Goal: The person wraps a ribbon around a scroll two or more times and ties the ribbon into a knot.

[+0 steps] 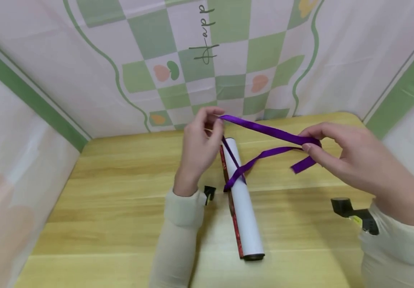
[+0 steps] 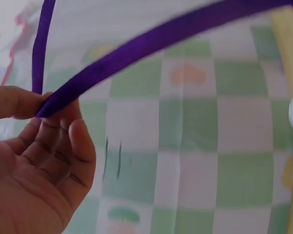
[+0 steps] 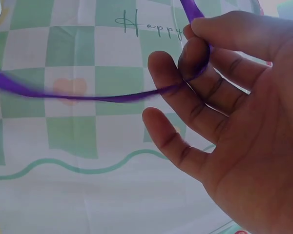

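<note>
A white rolled scroll [image 1: 245,216] with a red patterned edge and a dark end lies lengthwise on the table. Round its upper middle runs a purple ribbon [image 1: 264,129], its strands crossing over the roll. Above the scroll's far end, my left hand [image 1: 201,140] pinches the ribbon between thumb and forefinger, plain in the left wrist view, where the ribbon [image 2: 136,48] folds at the fingertips. To the right, my right hand [image 1: 347,154] pinches the other part of the ribbon, and a short cut end dangles below. In the right wrist view a strand [image 3: 112,98] crosses the spread lower fingers.
The scroll rests on a light wood-grain table [image 1: 120,208]. Behind the table hangs a green and white checked cloth [image 1: 189,60] with printed lettering. Dark wrist-worn devices [image 1: 354,216] sit at both cuffs.
</note>
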A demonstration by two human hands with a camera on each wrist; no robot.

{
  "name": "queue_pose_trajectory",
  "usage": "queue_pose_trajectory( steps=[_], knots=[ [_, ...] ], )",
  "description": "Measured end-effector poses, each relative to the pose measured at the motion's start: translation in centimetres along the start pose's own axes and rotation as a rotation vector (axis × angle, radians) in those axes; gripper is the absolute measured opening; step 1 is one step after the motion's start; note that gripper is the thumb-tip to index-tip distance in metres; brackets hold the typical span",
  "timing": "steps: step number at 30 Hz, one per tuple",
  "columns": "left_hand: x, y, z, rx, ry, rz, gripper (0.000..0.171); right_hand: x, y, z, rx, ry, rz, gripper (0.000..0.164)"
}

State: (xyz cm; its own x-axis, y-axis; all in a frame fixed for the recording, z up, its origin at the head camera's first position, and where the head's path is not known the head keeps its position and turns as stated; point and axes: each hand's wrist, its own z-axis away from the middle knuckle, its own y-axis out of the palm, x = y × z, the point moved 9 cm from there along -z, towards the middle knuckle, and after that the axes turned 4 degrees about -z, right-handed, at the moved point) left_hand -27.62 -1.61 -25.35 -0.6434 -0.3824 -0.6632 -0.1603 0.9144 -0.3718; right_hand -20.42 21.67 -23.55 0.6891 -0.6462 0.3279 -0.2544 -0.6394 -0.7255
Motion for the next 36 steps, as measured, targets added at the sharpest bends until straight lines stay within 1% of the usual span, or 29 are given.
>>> queue_pose_trajectory(
  steps=[3, 5, 8, 11, 14, 16, 18, 20, 22, 24, 25, 26, 27, 28, 30, 32, 33, 34, 36],
  knots=[
    [1.6, -2.1, 0.0, -0.042, -0.055, -0.060, 0.020, 0.2, 0.3, -0.1, 0.006, -0.026, 0.010, 0.033],
    [2.5, -3.2, 0.1, -0.061, -0.089, -0.120, 0.020, 0.2, 0.4, -0.1, 0.006, -0.039, 0.018, 0.033],
    [3.5, -4.7, 0.1, -0.088, -0.136, -0.241, 0.023, 0.2, 0.5, -0.2, 0.003, -0.045, 0.029, 0.032],
    [4.7, -6.3, 0.1, -0.121, -0.216, -0.353, 0.026, 0.1, 0.8, -0.3, 0.014, -0.037, 0.031, 0.031],
    [5.9, -8.3, 0.3, -0.187, -0.294, -0.407, 0.026, 0.0, 1.3, -0.4, 0.043, -0.030, 0.038, 0.029],
    [6.5, -9.6, 0.7, -0.232, -0.328, -0.420, 0.025, -0.2, 1.9, -0.6, 0.070, -0.022, 0.044, 0.027],
    [6.9, -10.7, 1.0, -0.265, -0.346, -0.423, 0.025, -0.6, 2.6, -0.7, 0.116, 0.014, 0.039, 0.024],
    [7.3, -11.4, 1.4, -0.282, -0.360, -0.427, 0.026, -1.4, 3.8, -0.8, 0.182, 0.083, 0.031, 0.020],
    [7.6, -12.0, 1.7, -0.291, -0.379, -0.428, 0.026, -2.4, 5.4, -0.7, 0.284, 0.170, 0.024, 0.018],
    [7.9, -12.3, 2.0, -0.279, -0.413, -0.444, 0.027, -3.5, 7.4, -0.4, 0.388, 0.240, 0.016, 0.021],
    [8.2, -12.4, 2.2, -0.256, -0.434, -0.464, 0.027, -4.0, 8.4, -0.2, 0.435, 0.264, 0.013, 0.024],
    [8.4, -12.4, 2.4, -0.217, -0.461, -0.486, 0.028, -4.4, 9.5, 0.0, 0.477, 0.277, 0.008, 0.026],
    [8.8, -12.4, 2.6, -0.164, -0.491, -0.514, 0.028, -4.7, 10.5, 0.2, 0.512, 0.286, 0.000, 0.028],
    [9.1, -12.2, 2.9, -0.093, -0.523, -0.542, 0.029, -4.9, 11.4, 0.4, 0.538, 0.287, -0.008, 0.030],
    [9.9, -11.9, 3.6, 0.073, -0.589, -0.591, 0.031, -5.4, 13.0, 0.7, 0.578, 0.301, -0.025, 0.032],
    [10.5, -11.5, 4.5, 0.235, -0.650, -0.615, 0.034, -5.9, 14.4, 1.2, 0.615, 0.317, -0.046, 0.035],
    [10.8, -11.3, 4.9, 0.305, -0.678, -0.614, 0.036, -6.2, 14.9, 1.4, 0.629, 0.330, -0.056, 0.036],
    [11.0, -11.1, 5.4, 0.365, -0.706, -0.610, 0.038, -6.5, 15.3, 1.6, 0.642, 0.342, -0.063, 0.036],
    [11.1, -10.8, 6.0, 0.449, -0.745, -0.599, 0.041, -6.9, 16.0, 1.9, 0.656, 0.350, -0.080, 0.034]
  ],
)
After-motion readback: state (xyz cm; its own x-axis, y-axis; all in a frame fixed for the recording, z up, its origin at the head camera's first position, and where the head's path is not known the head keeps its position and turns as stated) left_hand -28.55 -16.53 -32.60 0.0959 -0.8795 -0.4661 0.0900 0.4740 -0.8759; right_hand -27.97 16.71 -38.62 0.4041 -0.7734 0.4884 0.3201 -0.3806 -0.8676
